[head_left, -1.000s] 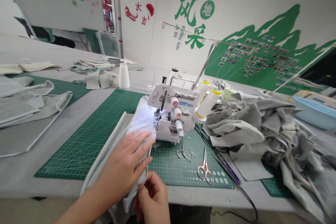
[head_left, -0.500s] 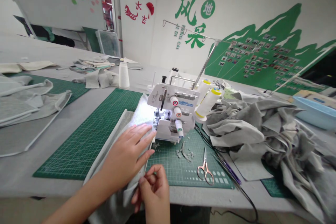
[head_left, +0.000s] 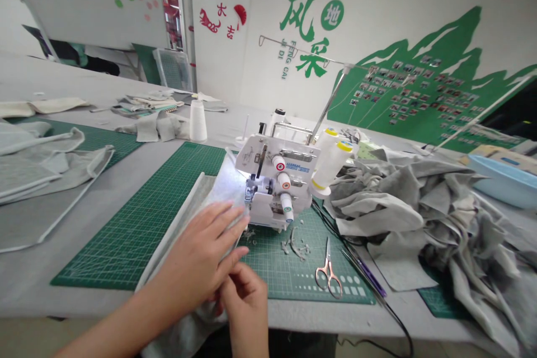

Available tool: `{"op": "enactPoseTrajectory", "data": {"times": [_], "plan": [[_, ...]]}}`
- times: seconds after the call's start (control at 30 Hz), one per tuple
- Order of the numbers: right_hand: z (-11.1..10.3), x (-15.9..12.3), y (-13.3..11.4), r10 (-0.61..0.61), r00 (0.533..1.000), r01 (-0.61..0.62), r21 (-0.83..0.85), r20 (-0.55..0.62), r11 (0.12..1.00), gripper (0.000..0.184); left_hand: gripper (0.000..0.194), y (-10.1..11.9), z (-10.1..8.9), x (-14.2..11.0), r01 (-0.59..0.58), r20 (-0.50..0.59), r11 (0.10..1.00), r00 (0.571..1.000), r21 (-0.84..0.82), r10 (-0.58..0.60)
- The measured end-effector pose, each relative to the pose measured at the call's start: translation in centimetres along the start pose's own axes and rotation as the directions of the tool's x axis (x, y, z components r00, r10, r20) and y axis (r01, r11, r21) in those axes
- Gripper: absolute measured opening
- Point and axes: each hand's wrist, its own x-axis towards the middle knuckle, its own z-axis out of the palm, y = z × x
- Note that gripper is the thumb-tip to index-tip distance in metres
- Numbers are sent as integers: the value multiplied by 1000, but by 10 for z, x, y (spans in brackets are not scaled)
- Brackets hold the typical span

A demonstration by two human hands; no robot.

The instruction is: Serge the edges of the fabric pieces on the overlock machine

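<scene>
A white overlock sewing machine (head_left: 272, 179) stands on a green cutting mat, its lamp lit over the needle area. Light grey fabric (head_left: 184, 246) runs from under the machine's front left side down toward the table's near edge. My left hand (head_left: 210, 243) lies flat on this fabric, fingers stretched toward the presser foot. Just below it, my right hand (head_left: 243, 291) is closed in a pinch at the fabric's right edge; its fingertips are partly hidden behind the left hand.
Small scissors (head_left: 328, 271), tweezers (head_left: 356, 263) and fabric trimmings (head_left: 297, 245) lie right of the machine. Heaped grey fabric (head_left: 419, 207) and a blue basin (head_left: 503, 179) are farther right. Grey pieces (head_left: 50, 179) lie left on another mat. A thread cone (head_left: 197, 121) stands behind.
My right hand has moved up and slightly left, closer beneath the left hand. The left hand stays nearly in place on the fabric.
</scene>
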Motion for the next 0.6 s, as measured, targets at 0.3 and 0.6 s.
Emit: {"op": "enactPoseTrajectory", "data": {"times": [0.3, 0.6], "plan": [[-9, -14, 33, -164, 985, 162, -46, -54, 986, 38, 48, 22, 0, -19, 100, 10, 995, 995, -14, -99], [-16, -12, 39, -171, 972, 159, -84, -161, 984, 32, 42, 15, 4, -13, 116, 4, 992, 993, -41, -116]]}}
